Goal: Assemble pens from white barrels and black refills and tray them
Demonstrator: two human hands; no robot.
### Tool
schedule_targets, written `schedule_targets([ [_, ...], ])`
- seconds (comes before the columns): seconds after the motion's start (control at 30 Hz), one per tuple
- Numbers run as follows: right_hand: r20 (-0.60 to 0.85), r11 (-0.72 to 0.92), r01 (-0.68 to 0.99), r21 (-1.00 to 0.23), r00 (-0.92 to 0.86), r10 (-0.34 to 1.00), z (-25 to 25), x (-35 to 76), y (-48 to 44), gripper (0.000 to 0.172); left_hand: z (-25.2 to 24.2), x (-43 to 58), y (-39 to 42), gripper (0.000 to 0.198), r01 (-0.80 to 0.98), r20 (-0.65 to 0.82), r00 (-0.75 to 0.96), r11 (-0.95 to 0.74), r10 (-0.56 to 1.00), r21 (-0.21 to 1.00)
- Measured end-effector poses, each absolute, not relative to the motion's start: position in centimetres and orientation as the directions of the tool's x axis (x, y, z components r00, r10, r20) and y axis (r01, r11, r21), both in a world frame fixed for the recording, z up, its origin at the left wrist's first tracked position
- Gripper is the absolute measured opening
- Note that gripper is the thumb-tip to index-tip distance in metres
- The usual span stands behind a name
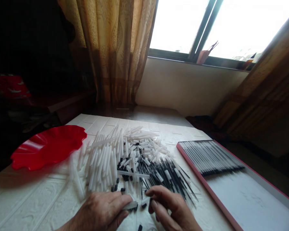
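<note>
My left hand is closed, with a pale pen barrel that has a black end between thumb and fingers. To its right, my right hand is curled, index finger and thumb close together; what lies between them is too small and blurred to name. A small black plug shows between the hands. Beyond them lie a heap of white pen barrels, a bundle of thin black refills and a scatter of small translucent caps and black plugs.
At right, a shallow red-edged tray holds a row of pens with black ends. A red wavy-rimmed bowl stands at left. The white brick-patterned table cover reaches back toward a curtain and a window.
</note>
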State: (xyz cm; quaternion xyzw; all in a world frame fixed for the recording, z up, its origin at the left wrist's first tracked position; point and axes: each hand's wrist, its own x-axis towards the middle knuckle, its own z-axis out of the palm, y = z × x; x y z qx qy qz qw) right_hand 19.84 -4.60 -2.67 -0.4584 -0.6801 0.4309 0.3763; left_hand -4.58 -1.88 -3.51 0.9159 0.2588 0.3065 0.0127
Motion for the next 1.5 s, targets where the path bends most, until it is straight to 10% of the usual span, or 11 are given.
schedule_targets([
  [0.27, -0.106, -0.127, -0.05, -0.991, -0.302, 0.948, -3.5, 18.4, -5.1, 0.049, -2.5, -4.3, -2.3, 0.031, 0.472, 0.523, 0.692, -0.86, 0.498, 0.196],
  [0.83, 0.147, 0.19, 0.157, -0.969, -0.253, 0.956, -7.0, 18.2, -4.8, 0.04, -2.8, -4.2, -2.2, 0.036, 0.452, 0.602, 0.66, -0.877, 0.45, 0.16],
  [1.13, 0.306, 0.412, 0.3, -0.861, -0.342, 0.889, -4.3, 18.4, -4.6, 0.008, -2.4, -4.0, -2.5, 0.037, 0.468, 0.568, 0.685, -0.873, 0.455, 0.136],
  [1.5, 0.518, 0.666, 0.366, -0.65, -0.428, 0.741, -4.5, 18.8, -4.3, 0.023, -1.3, -4.2, -2.7, 0.038, 0.488, 0.454, 0.738, -0.86, 0.499, 0.152],
])
